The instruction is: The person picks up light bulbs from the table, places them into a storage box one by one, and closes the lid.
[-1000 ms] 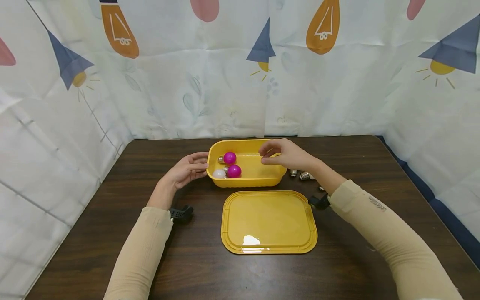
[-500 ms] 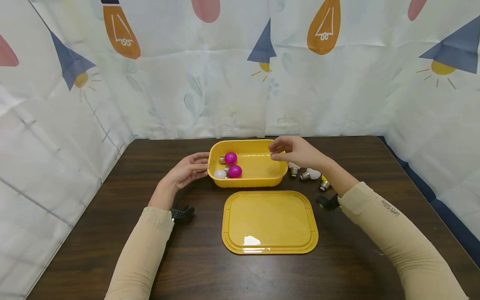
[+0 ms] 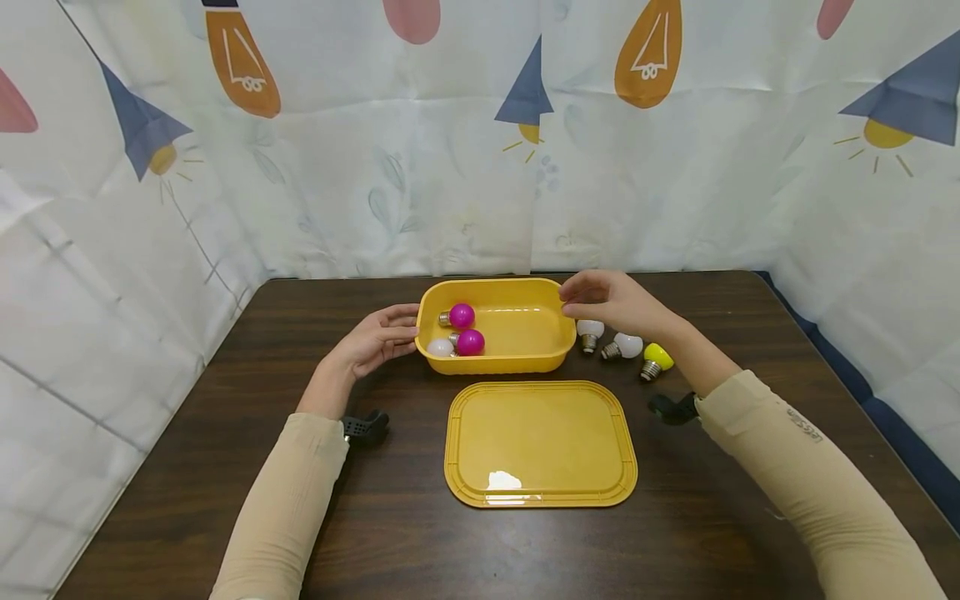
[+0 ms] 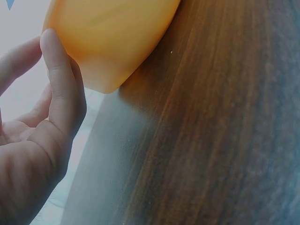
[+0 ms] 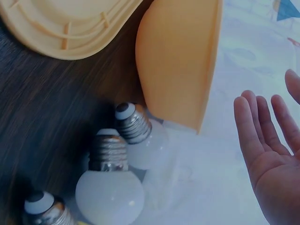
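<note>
A yellow plastic box (image 3: 495, 364) holds two magenta light bulbs (image 3: 462, 315) and a white light bulb (image 3: 440, 347) at its left end. My left hand (image 3: 372, 340) touches the outside of that end with its fingers extended; in the left wrist view, a fingertip (image 4: 49, 37) rests against the box wall (image 4: 112, 42). Over the box's right end hovers my right hand (image 3: 617, 302), its fingers loosely bent and nothing between them. Beneath and beside it lie two more white bulbs (image 3: 627, 345) and a yellow bulb (image 3: 657, 358) on the table.
A yellow lid (image 3: 540, 446) lies flat on the dark wooden table (image 3: 375, 525) in front of the box. Behind the table hangs a printed curtain (image 3: 450, 192). In the right wrist view, a white bulb (image 5: 110, 197) sits close to the box's outer wall (image 5: 178, 61).
My right hand has moved rightward from above the box's inside to its right end, uncovering the white and yellow bulbs beside it. The left hand has stayed against the box.
</note>
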`<state>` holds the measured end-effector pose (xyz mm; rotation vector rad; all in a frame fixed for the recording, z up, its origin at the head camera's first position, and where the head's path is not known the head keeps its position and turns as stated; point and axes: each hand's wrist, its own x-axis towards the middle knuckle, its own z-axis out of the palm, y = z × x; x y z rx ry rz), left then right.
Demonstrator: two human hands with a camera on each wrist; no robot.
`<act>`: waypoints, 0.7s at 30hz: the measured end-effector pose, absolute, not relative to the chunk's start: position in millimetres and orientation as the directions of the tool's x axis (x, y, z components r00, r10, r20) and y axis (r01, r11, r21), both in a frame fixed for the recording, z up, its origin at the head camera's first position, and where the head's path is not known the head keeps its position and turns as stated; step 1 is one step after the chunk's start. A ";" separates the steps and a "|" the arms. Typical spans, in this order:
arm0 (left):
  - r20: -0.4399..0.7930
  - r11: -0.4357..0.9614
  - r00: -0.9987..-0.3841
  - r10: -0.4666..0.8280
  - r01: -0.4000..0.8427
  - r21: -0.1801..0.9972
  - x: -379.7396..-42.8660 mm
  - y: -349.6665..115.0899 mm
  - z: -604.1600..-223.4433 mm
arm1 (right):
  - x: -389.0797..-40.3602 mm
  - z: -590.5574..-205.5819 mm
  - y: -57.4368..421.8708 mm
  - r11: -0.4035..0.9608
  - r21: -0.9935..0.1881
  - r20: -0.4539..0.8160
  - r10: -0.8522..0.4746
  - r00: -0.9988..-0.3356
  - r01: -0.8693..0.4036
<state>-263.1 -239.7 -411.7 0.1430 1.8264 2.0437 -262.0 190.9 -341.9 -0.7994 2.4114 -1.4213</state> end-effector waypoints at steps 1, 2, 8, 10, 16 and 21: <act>-0.184 -0.073 -0.917 0.355 -0.223 0.972 -263.3 -239.8 -411.9 | -261.5 -342.4 193.0 0.388 -0.856 0.078 -0.556 -0.827 -0.342; -0.184 -0.073 -0.916 0.356 -0.223 0.972 -263.5 -239.9 -412.1 | -261.1 -342.7 194.9 0.396 -0.850 0.082 -0.552 -0.830 -0.347; -0.184 -0.067 -0.916 0.355 -0.221 0.973 -263.9 -240.8 -413.3 | -256.4 -343.0 206.9 0.411 -0.841 0.088 -0.538 -0.838 -0.352; -0.184 -0.068 -0.916 0.356 -0.222 0.973 -263.8 -241.1 -413.3 | -255.1 -343.6 211.4 0.422 -0.841 0.077 -0.526 -0.847 -0.338; -0.181 -0.075 -0.914 0.364 -0.222 0.972 -263.5 -241.0 -412.0 | -252.8 -347.4 225.7 0.453 -0.845 0.056 -0.454 -0.889 -0.284; -0.180 -0.075 -0.914 0.365 -0.222 0.972 -264.0 -241.0 -412.5 | -250.2 -350.4 236.9 0.461 -0.848 0.055 -0.416 -0.908 -0.263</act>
